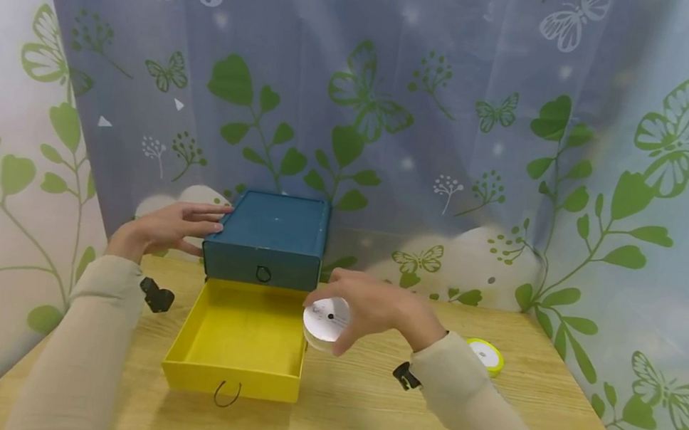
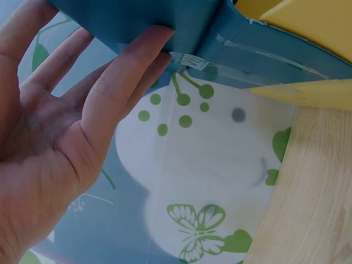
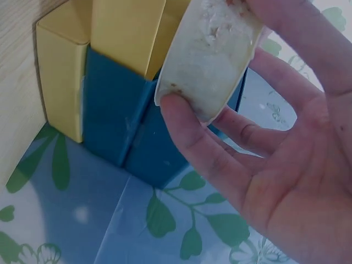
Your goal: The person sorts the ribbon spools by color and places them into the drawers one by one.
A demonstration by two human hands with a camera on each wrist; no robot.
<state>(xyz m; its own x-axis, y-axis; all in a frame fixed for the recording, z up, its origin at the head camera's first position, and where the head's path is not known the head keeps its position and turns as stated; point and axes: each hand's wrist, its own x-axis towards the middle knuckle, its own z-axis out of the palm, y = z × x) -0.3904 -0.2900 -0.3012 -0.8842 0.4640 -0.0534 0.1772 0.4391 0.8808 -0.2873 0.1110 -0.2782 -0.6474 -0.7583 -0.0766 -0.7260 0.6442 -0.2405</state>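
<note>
My right hand [image 1: 374, 308] grips a white ribbon spool [image 1: 325, 324] between thumb and fingers, just beside the right wall of the yellow drawer [image 1: 253, 384]. In the right wrist view the spool's pale, shiny rim [image 3: 206, 66] shows between the fingers. The drawer is pulled out of a blue box [image 1: 275, 224] and nothing lies on its visible floor. With fairly straight fingers, my left hand [image 1: 178, 225] touches the left side and top edge of the box. The left wrist view shows those fingers against the box's blue wall [image 2: 165, 33].
A yellow-rimmed spool with a white face [image 1: 485, 356] lies on the wooden table [image 1: 358, 417], partly behind the right forearm. A thin dark loop [image 1: 227, 394] hangs on the drawer's front. Patterned cloth [image 1: 384, 98] stands behind and at both sides of the table.
</note>
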